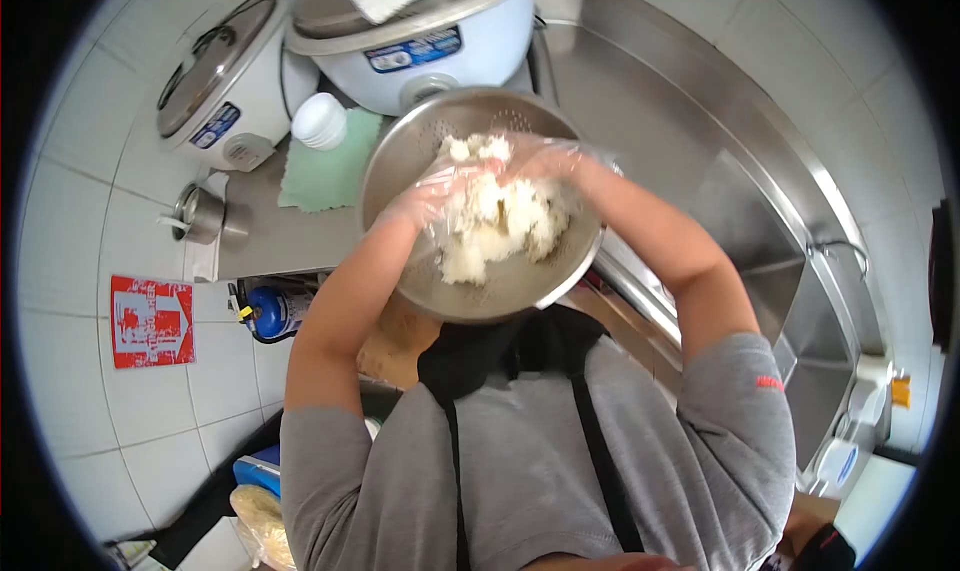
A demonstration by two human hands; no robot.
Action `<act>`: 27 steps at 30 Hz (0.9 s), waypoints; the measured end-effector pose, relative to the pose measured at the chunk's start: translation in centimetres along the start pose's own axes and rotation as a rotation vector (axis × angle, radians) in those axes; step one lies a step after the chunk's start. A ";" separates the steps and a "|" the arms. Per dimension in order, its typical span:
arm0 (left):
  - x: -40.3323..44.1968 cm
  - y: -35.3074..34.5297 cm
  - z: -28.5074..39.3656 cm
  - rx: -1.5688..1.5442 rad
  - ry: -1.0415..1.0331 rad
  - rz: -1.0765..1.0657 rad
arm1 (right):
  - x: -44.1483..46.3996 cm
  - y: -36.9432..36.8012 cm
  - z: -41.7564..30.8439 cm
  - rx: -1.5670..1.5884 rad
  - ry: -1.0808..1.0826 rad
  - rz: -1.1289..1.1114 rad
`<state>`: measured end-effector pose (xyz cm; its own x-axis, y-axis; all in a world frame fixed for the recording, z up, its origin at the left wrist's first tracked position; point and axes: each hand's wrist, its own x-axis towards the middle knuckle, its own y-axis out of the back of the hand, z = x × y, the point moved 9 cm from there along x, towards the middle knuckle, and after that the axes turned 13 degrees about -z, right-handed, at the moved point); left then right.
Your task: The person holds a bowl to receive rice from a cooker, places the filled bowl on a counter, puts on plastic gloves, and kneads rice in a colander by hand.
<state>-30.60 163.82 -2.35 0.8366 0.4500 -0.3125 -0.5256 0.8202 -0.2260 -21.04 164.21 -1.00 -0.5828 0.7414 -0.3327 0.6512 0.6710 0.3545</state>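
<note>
A perforated metal colander (pixel 405 296) holds white clumped cooked rice (pixel 490 236). Both my hands are inside it, covered by loose clear plastic gloves. My left hand (pixel 432 199) is curled against the rice on the left side. From the right, my right hand (pixel 540 159) reaches in, its fingers closed on rice near the middle. A smaller lump of rice shows just beyond the fingers, between the two hands. Plastic film and some blur hide the exact finger positions.
Behind the colander stands a large rice cooker (pixel 490 66), with a second rice cooker (pixel 225 91) to its left. Stacked white cups (pixel 319 122) rest on a green cloth (pixel 325 179). A metal pot (pixel 203 214) sits at left; a steel sink (pixel 760 241) lies right.
</note>
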 end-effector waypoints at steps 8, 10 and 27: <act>11.7 -7.0 2.0 0.104 -0.026 -0.073 | -10.0 7.9 6.0 -0.049 -0.122 0.190; 14.4 -9.0 3.8 0.374 -0.138 -0.097 | -12.7 9.9 8.0 -0.126 -0.225 0.247; 29.1 -12.8 -0.1 0.226 -0.311 -0.120 | -23.8 14.7 20.0 0.161 -0.156 0.873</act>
<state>0.45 166.35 -8.60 0.9151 0.4031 0.0063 -0.4029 0.9149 -0.0245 12.09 156.21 -5.37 0.2157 0.9689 -0.1209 0.8982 -0.1483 0.4139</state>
